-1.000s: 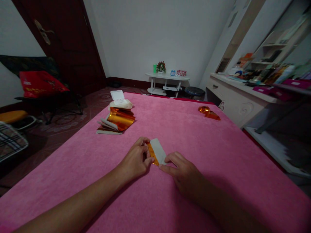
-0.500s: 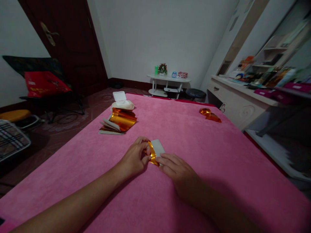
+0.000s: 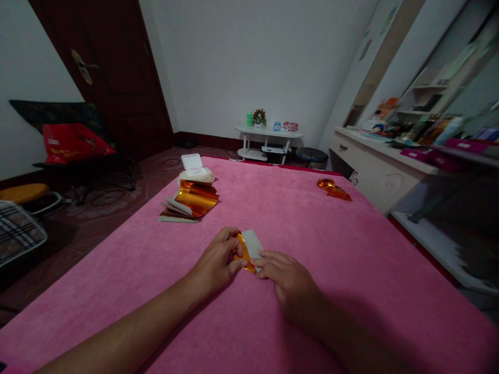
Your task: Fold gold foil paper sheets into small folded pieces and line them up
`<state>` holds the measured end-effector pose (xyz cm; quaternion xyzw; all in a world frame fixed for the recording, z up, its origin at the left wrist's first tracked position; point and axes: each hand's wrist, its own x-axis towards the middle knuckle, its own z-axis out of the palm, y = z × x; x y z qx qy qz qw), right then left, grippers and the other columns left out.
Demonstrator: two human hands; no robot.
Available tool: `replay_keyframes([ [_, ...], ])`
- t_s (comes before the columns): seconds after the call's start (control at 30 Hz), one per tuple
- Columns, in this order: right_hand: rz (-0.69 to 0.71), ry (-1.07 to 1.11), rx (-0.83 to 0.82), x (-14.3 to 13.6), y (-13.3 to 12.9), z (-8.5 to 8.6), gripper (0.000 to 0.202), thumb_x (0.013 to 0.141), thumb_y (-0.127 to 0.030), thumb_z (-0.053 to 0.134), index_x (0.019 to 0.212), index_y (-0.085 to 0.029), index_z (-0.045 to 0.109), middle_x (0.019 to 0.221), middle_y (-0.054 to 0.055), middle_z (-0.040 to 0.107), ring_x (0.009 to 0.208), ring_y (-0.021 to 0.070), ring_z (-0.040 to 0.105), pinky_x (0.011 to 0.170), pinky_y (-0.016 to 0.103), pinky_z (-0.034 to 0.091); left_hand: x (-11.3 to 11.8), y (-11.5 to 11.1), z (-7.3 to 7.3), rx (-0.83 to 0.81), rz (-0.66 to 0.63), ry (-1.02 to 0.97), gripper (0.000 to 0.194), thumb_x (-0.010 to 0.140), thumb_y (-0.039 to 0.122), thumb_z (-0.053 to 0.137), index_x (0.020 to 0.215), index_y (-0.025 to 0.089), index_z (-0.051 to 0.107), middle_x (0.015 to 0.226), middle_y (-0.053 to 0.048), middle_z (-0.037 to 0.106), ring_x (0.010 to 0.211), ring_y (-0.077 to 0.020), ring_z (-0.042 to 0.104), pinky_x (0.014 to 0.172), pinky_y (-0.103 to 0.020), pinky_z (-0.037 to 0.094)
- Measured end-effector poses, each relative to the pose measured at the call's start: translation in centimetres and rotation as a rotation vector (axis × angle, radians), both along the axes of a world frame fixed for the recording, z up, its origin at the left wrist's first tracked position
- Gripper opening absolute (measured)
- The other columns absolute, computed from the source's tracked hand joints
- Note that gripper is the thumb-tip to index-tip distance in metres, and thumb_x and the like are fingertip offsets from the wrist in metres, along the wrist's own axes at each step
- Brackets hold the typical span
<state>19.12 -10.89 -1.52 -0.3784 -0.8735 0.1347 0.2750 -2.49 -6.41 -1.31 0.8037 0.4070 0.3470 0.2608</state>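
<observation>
A small sheet of gold foil paper (image 3: 245,255), folded so that its pale grey back (image 3: 252,241) shows, lies on the pink cloth between my hands. My left hand (image 3: 216,259) is closed around its left side, thumb and fingers curled onto the gold face. From the right, my right hand (image 3: 286,278) grips the lower right edge, its fingertips pressed close together on the paper. Some of the sheet is hidden under the fingers. Further off on the left, a stack of gold foil paper (image 3: 198,197) lies partly curled.
Behind the stack stands an open white wipes pack (image 3: 197,174). Crumpled or folded gold foil pieces (image 3: 334,189) lie at the far right of the pink cloth (image 3: 241,322). A white dresser (image 3: 378,166) flanks the table; a chair holds a red bag (image 3: 76,143).
The view has tilted slightly, so everything sits a little lower. My right fingers have shifted slightly on the paper's lower edge; my left hand keeps its hold.
</observation>
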Motion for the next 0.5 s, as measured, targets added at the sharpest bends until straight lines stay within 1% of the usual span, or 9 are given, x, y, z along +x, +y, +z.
replay_keyframes([
  [0.07, -0.047, 0.128, -0.058, 0.4, 0.4, 0.5, 0.042, 0.069, 0.004, 0.038, 0.090, -0.020, 0.064, 0.115, 0.005, 0.063, 0.108, 0.0173, 0.057, 0.094, 0.033, 0.046, 0.0, 0.0, 0.0, -0.004, -0.018, -0.001, 0.010, 0.073, 0.013, 0.067, 0.075, 0.017, 0.058, 0.114, -0.007, 0.050, 0.109, -0.0206, 0.051, 0.091, -0.034, 0.045],
  [0.13, -0.086, 0.182, -0.113, 0.8, 0.7, 0.9, 0.044, 0.065, 0.006, 0.039, 0.091, -0.020, 0.064, 0.117, 0.006, 0.059, 0.108, 0.0173, 0.056, 0.090, 0.031, 0.047, 0.0, 0.1, 0.1, -0.019, -0.042, -0.008, 0.011, 0.073, 0.012, 0.068, 0.075, 0.016, 0.059, 0.116, -0.007, 0.050, 0.109, -0.0202, 0.051, 0.091, -0.033, 0.045],
  [0.2, -0.078, 0.187, -0.153, 1.1, 0.8, 1.1, 0.048, 0.065, 0.006, 0.041, 0.096, -0.021, 0.064, 0.118, 0.007, 0.057, 0.110, 0.0178, 0.055, 0.091, 0.031, 0.047, 0.1, 0.3, 0.2, -0.042, -0.086, -0.024, 0.010, 0.073, 0.011, 0.069, 0.075, 0.016, 0.060, 0.116, -0.007, 0.051, 0.108, -0.0190, 0.053, 0.090, -0.032, 0.045],
  [0.3, -0.042, 0.182, -0.170, 1.5, 1.0, 1.1, 0.042, 0.070, 0.005, 0.044, 0.095, -0.021, 0.066, 0.116, 0.007, 0.057, 0.108, 0.0178, 0.057, 0.090, 0.030, 0.047, 0.4, 1.3, 0.5, -0.044, -0.186, -0.033, 0.008, 0.074, 0.014, 0.070, 0.077, 0.016, 0.063, 0.116, -0.007, 0.050, 0.108, -0.0182, 0.053, 0.089, -0.030, 0.046],
  [0.37, -0.033, 0.191, -0.154, 1.7, 1.1, 0.9, 0.034, 0.076, 0.001, 0.047, 0.094, -0.020, 0.067, 0.113, 0.008, 0.058, 0.104, 0.0176, 0.058, 0.087, 0.029, 0.048, 0.7, 2.4, 1.0, 0.000, -0.260, -0.016, 0.011, 0.073, 0.019, 0.073, 0.075, 0.015, 0.063, 0.117, -0.008, 0.049, 0.108, -0.0185, 0.052, 0.090, -0.030, 0.045],
  [0.43, -0.039, 0.208, -0.126, 1.8, 1.3, 0.6, 0.028, 0.080, -0.003, 0.051, 0.094, -0.020, 0.068, 0.109, 0.008, 0.059, 0.101, 0.0172, 0.059, 0.084, 0.028, 0.050, 1.0, 3.5, 1.6, 0.079, -0.318, 0.042, 0.013, 0.074, 0.024, 0.073, 0.078, 0.015, 0.065, 0.118, -0.009, 0.049, 0.109, -0.0191, 0.051, 0.091, -0.030, 0.044],
  [0.5, -0.048, 0.218, -0.081, 1.9, 1.5, 0.5, 0.024, 0.082, -0.005, 0.053, 0.093, -0.020, 0.068, 0.105, 0.008, 0.060, 0.097, 0.0167, 0.060, 0.082, 0.027, 0.050, 1.3, 4.2, 2.3, 0.184, -0.312, 0.160, 0.014, 0.074, 0.026, 0.073, 0.078, 0.015, 0.066, 0.108, -0.008, 0.054, 0.101, -0.0189, 0.053, 0.086, -0.029, 0.044],
])
